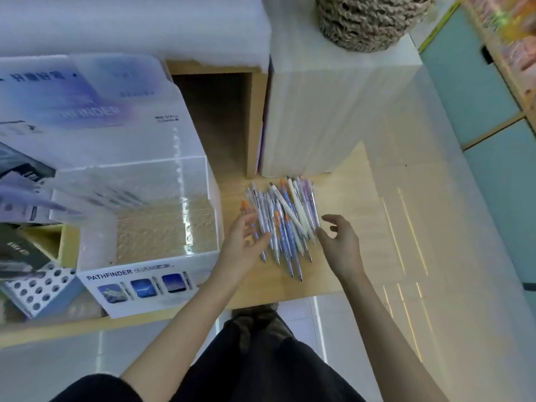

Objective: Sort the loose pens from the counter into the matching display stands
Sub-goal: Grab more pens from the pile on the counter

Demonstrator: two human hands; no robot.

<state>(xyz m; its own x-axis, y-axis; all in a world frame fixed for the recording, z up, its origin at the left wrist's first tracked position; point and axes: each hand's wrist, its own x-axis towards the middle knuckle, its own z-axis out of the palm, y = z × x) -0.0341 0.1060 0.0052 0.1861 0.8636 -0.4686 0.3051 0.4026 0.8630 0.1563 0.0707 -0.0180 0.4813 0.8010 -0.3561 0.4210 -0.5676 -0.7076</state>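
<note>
At the frame centre, the left hand (246,238) and right hand (340,242) are flanking the pens (290,210) (both loosely open, gripping nothing).

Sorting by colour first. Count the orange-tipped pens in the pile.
4 orange-tipped pens: one at the left edge of the pile, one at its far edge, two mid-pile. More may be buried.

Bare counter (342,256) right of pens (282,219), display stand (139,216) (clear-walled) left, white block (319,117) behind
</note>
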